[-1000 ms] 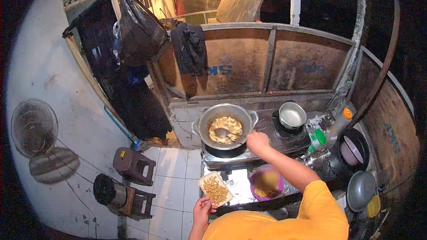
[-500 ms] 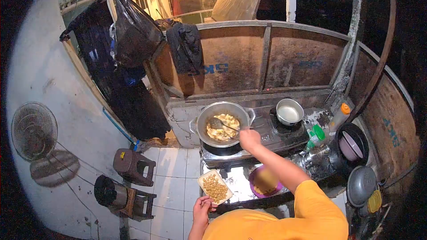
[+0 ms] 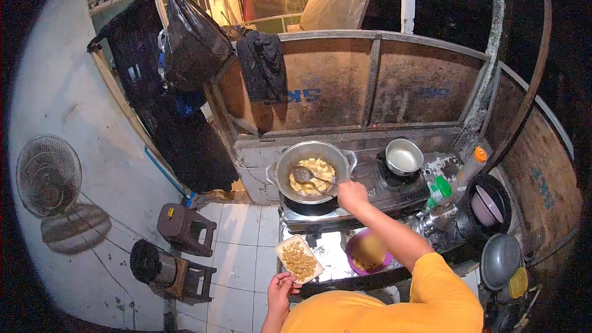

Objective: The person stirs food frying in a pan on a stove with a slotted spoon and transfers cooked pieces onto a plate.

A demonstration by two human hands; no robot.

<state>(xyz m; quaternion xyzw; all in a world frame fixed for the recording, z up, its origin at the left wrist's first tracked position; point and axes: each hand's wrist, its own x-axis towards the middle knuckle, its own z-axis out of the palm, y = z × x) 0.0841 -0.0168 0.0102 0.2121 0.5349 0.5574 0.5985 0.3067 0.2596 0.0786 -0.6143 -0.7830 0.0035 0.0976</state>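
Dark ladle inside grey wok

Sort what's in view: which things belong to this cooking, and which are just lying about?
In use:
wok, on the stove
cooking spoon, in the right hand
tray of food pieces, left hand at its edge

Apparently aside:
brown plastic stool
orange-capped bottle
black plastic bag, hanging

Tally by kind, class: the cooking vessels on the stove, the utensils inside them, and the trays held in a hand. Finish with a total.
Vessels on the stove: 2 (wok, pot)
Utensils inside: 1 (ladle)
Trays held: 1 (pale tray, left hand)
Total: 4
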